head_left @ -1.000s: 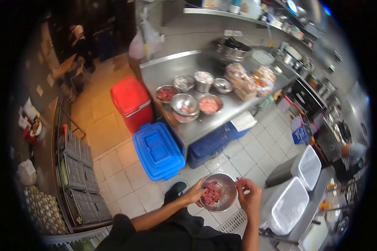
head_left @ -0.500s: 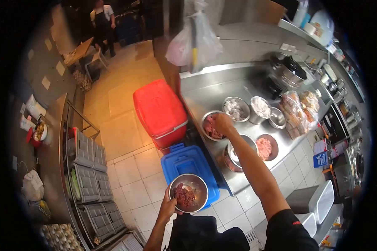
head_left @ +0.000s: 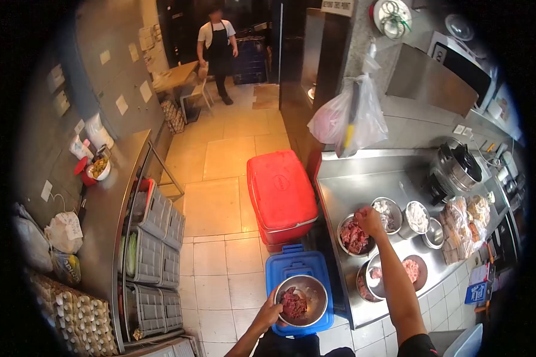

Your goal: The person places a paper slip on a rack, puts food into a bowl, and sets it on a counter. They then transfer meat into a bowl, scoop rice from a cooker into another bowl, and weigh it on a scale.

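My left hand [head_left: 272,310] grips the rim of a steel mixing bowl [head_left: 317,288], thumb on its inner side, with dark red raw meat [head_left: 293,302] in it. Over a bowl of red meat pieces [head_left: 354,237] on the steel counter, my right hand [head_left: 372,222] is closed, with some raw meat [head_left: 362,212] at its fingertips. Close by are a bowl of whitish pieces [head_left: 387,212], a steel container of white food [head_left: 416,216] and a bowl of pale pink meat [head_left: 411,269]. My right forearm partly covers another steel bowl [head_left: 376,274].
A red cooler [head_left: 283,190] and a blue lidded bin [head_left: 280,265] stand left of the counter [head_left: 363,175]. Bagged food [head_left: 457,229] and a pot [head_left: 458,169] sit farther right. Grey crates [head_left: 155,262] and egg trays [head_left: 77,315] line the left. A person [head_left: 217,44] stands at the back.
The view has tilted up and turned left, so things appear lower and farther right. My right hand has lifted out of the meat bowl with meat at its fingers. The left keeps its bowl.
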The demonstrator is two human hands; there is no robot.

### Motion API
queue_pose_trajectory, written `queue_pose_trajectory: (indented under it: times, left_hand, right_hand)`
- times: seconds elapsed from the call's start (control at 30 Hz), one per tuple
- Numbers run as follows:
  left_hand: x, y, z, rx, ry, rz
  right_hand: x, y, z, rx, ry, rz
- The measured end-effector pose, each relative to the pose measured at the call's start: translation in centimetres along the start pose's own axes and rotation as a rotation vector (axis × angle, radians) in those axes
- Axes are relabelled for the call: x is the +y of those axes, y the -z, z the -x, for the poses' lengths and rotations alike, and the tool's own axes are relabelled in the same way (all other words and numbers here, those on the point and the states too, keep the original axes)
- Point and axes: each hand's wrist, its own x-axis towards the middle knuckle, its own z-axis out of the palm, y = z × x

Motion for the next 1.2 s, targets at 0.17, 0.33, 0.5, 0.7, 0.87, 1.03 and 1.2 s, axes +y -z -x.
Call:
queue_pose_trajectory:
  times: [0.17, 0.33, 0.5, 0.7, 0.87, 1.03, 1.2]
  left_hand:
    - [1.1, -3.2, 0.0, -0.096, -0.078, -0.059]
    - [-1.0, -6.7, 0.1, -0.220, 0.021, -0.132]
    - [-3.0, -9.3, 1.6, -0.279, 0.112, -0.134]
    - [-6.0, -8.0, 2.2, -0.286, 0.068, -0.105]
    - [-5.3, -5.6, 1.6, -0.250, 0.120, -0.124]
    - [-4.5, -3.5, 0.5, -0.186, 0.068, -0.055]
    - [-2.5, -3.5, -0.7, -0.154, 0.026, -0.064]
  right_hand:
    - [1.9, 1.6, 3.1, 0.130, -0.239, -0.472]
    - [1.2, 8.2, 8.3, 0.109, -0.286, -0.287]
    - [1.7, 8.9, 10.2, -0.106, -0.142, 0.026]
    - [1.6, 3.5, 6.0, -0.335, -0.307, 0.258]
    - [4.8, -1.0, 4.0, -0.452, -0.119, 0.332]
    - [6.2, 0.8, 2.7, -0.329, -0.146, 0.109]
    - [3.6, 9.1, 2.8, -0.284, -0.332, -0.685]
